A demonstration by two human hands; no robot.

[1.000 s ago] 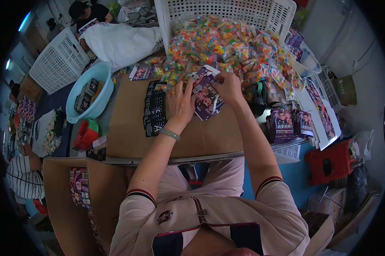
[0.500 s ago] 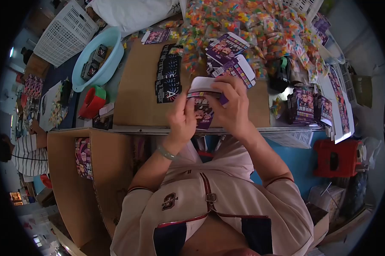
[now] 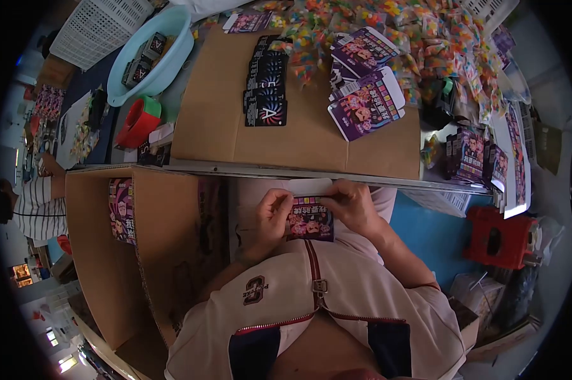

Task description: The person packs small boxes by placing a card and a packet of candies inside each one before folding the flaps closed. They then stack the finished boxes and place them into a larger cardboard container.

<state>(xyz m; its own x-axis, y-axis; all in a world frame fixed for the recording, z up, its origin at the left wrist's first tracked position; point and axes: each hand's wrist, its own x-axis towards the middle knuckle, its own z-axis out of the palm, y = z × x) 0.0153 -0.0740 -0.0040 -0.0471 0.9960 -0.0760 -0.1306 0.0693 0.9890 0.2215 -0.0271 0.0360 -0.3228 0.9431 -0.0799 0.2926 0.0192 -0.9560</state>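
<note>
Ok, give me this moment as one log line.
left hand: pinching small carton | right hand: pinching same carton | carton: over lap, white flap showing | piled cartons: on cardboard

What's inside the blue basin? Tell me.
Inside the blue basin lie several black packs, at least one marked with a white A, with something tan beside them, too unclear to name. The packs cover whatever lies beneath, including much of the basin's floor.

We read 我要脸牌 on the held purple cardboard box (image 3: 312,227), and A on the black rectangular card (image 3: 265,111) and a black pack (image 3: 136,74) in the light-blue plastic basin (image 3: 183,49).
</note>
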